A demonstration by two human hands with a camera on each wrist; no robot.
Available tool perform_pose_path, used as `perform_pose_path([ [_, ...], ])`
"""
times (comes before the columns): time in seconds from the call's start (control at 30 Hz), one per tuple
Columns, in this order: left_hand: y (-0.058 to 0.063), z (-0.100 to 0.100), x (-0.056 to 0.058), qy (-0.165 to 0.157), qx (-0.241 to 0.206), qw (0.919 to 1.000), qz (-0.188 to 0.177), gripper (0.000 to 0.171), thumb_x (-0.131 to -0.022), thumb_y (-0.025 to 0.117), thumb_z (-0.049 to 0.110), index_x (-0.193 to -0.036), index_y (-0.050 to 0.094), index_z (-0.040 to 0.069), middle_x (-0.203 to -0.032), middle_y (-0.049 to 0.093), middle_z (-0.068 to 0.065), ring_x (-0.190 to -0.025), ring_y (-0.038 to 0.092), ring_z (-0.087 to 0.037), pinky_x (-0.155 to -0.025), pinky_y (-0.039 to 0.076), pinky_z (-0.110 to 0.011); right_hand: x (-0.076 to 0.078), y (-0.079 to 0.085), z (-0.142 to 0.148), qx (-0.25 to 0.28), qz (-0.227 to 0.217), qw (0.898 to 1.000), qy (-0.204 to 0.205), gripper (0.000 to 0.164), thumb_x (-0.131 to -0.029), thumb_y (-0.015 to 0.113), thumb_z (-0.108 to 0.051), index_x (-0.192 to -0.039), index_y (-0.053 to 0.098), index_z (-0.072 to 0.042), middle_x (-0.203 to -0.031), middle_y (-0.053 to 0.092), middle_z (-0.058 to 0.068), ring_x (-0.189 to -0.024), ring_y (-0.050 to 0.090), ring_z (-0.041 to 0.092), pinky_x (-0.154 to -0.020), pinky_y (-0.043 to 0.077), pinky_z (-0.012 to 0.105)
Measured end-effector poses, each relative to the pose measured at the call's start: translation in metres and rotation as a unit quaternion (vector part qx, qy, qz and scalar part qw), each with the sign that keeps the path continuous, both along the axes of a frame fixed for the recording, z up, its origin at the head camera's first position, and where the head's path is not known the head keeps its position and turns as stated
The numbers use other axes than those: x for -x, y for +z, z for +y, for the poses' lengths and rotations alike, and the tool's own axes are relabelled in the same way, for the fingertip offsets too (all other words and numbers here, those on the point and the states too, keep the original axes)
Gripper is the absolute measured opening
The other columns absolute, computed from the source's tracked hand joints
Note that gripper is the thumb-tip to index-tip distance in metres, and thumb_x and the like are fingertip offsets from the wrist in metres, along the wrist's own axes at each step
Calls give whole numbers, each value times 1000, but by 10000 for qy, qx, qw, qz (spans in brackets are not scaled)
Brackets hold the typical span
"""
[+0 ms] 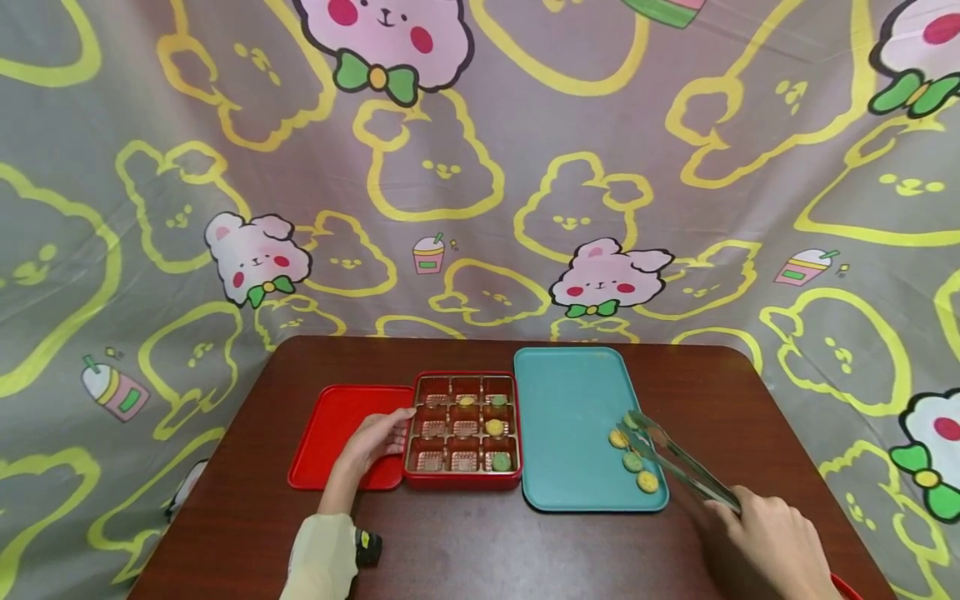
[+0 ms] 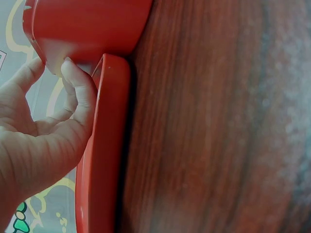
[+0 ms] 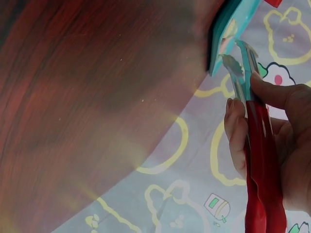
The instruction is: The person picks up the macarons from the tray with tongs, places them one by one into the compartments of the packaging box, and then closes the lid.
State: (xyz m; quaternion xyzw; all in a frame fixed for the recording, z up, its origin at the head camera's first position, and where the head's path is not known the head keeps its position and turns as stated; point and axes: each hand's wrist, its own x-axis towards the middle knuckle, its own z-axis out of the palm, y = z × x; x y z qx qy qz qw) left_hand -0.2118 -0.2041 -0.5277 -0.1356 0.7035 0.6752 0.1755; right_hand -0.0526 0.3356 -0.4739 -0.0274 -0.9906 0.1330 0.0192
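Note:
My left hand holds the left side of a red divided box, thumb on the rim and curled fingers against its outer wall. Round yellow and green cookies sit in the box's right column and its top middle compartment. My right hand grips metal tongs by their red handles. Their tips stand apart over a green cookie on the blue tray. Beside the tips lies a yellow cookie; another green cookie and yellow cookie lie nearer me.
Left of the box lies a flat red lid or tray, partly under my left forearm. All stand on a dark brown wooden table. A patterned curtain hangs behind it. A red rim shows at the lower right.

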Motion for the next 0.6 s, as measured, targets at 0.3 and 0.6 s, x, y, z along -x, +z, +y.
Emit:
perform_pose_path([
  [0.3, 3, -1, -2, -48, -12, 10000, -9, 33, -99, 69, 35, -88, 72, 5, -75, 67, -1, -64, 60, -11, -64, 55, -23, -7, 4, 7, -132, -107, 9998, 118, 28, -93, 77, -28, -86, 64, -5, -57, 48, 0, -50, 49, 23, -46, 42, 47],
  [0.6, 0, -2, 2, -52, 62, 9999, -136, 33, -99, 68, 37, -87, 72, 6, -78, 68, -2, -66, 61, -13, -66, 56, -24, -4, 8, 10, -45, -556, 9983, 190, 28, -95, 75, -27, -82, 63, -5, -60, 51, 0, -53, 51, 23, -50, 44, 50],
])
